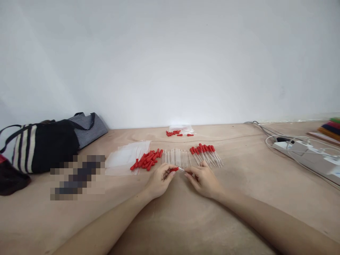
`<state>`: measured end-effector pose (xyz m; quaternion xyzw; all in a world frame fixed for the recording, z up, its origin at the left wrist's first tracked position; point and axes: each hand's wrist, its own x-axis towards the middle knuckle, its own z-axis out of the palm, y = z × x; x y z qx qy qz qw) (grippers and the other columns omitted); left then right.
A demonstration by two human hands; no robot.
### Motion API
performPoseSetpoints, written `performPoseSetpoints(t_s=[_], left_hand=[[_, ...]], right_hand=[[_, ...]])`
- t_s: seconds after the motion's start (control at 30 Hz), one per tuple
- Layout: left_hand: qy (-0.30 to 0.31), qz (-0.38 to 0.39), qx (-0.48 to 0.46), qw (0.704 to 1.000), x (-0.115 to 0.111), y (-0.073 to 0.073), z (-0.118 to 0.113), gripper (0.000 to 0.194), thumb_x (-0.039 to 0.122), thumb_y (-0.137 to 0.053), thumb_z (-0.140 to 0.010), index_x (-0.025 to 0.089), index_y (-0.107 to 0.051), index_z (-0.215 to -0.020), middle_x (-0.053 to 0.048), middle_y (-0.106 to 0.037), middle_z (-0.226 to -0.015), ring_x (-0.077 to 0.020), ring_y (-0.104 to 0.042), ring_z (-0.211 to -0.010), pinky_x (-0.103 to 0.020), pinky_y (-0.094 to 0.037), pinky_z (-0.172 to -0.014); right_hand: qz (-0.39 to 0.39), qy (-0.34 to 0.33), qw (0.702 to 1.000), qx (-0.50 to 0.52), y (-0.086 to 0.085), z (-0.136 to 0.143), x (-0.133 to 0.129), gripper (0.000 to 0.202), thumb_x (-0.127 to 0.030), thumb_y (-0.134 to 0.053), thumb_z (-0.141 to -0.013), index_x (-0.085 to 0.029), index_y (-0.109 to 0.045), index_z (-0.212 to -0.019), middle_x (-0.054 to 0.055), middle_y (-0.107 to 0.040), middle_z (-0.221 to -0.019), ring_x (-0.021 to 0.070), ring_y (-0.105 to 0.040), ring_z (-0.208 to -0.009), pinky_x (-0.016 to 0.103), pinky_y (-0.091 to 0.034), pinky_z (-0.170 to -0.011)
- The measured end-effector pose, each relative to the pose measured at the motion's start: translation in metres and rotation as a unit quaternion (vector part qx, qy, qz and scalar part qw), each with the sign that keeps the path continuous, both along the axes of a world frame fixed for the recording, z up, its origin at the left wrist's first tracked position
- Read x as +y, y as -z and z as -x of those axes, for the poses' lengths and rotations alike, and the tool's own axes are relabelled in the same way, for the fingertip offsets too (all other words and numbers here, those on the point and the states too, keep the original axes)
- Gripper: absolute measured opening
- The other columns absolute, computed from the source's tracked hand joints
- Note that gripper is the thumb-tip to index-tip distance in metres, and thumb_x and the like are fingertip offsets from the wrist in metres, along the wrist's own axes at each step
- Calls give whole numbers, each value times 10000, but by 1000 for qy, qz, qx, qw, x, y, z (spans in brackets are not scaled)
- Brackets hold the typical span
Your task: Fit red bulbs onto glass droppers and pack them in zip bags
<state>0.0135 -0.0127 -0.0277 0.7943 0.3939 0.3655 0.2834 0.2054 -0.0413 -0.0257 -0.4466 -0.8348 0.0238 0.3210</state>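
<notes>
My left hand pinches a red rubber dropper bulb. From the right, my right hand pinches a clear dropper tube, whose end meets the bulb's open end; how far it sits inside I cannot tell. Just beyond my hands lies a row of clear dropper tubes. A pile of loose red bulbs lies to the left of the row, partly on clear plastic bags. On the right, several droppers with red bulbs fitted lie side by side, bulbs pointing away from me.
Near the wall, more red bulbs and tubes lie by a clear bag. Black and striped bags stand at left, beside a pixelated dark patch. A white power strip with cables and colourful stacked items are at right.
</notes>
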Motion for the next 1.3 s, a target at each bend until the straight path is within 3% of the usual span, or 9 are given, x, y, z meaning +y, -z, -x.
performPoseSetpoints(t_s=[0.3,0.53,0.77,0.87,1.0,1.13,1.3], left_hand=[[0,67,-49,997,-1,-2,-5,175,284,-487,-774,144,-561,-849,-9,-571,-720,-131,-531,-675,-243,-440,-623],[6,130,-80,988,-4,-5,-7,168,291,-498,-753,141,-548,-808,21,-519,-621,-96,-483,-559,-212,-417,-544],[-6,44,-36,998,-9,-3,-7,157,263,-496,-762,142,-583,-814,3,-560,-654,-103,-497,-575,-201,-407,-521],[-11,18,-20,1000,-10,-2,-7,163,264,-492,-769,149,-588,-830,-4,-591,-675,-111,-523,-584,-203,-425,-521],[-19,-41,18,999,-12,-3,-8,145,254,-509,-766,162,-609,-818,-14,-636,-717,-127,-565,-632,-230,-453,-595],[-19,-94,31,995,-15,-4,-9,133,251,-518,-765,176,-618,-810,-14,-656,-739,-136,-588,-667,-237,-455,-631],[-4,-123,28,992,-15,-4,-10,109,229,-528,-759,180,-614,-805,-12,-657,-727,-136,-598,-665,-232,-455,-619]], right_hand=[[-18,-23,999,-17,1,-2,1,185,-216,-403,-839,-199,-586,-858,5,-617,-708,106,-500,-597,269,-237,-631],[-91,-27,993,-63,-3,-3,0,219,-133,-391,-813,-171,-600,-868,14,-598,-658,97,-448,-538,280,-199,-606],[-114,-33,989,-86,-5,-5,1,254,-74,-398,-752,-181,-614,-834,12,-602,-638,94,-430,-527,286,-173,-596],[-62,-18,997,-48,-6,-4,-1,203,-134,-417,-785,-185,-611,-818,15,-618,-678,93,-460,-552,282,-191,-615],[67,-25,997,39,-8,-2,-3,190,-199,-419,-812,-197,-603,-764,-24,-610,-651,90,-480,-566,273,-243,-672],[188,-49,973,122,-8,-4,1,223,-270,-433,-798,-173,-601,-689,-46,-506,-529,81,-413,-508,236,-306,-601],[292,-88,934,185,-9,-6,8,204,-292,-470,-751,-143,-570,-653,-43,-402,-532,72,-349,-509,190,-275,-483]])
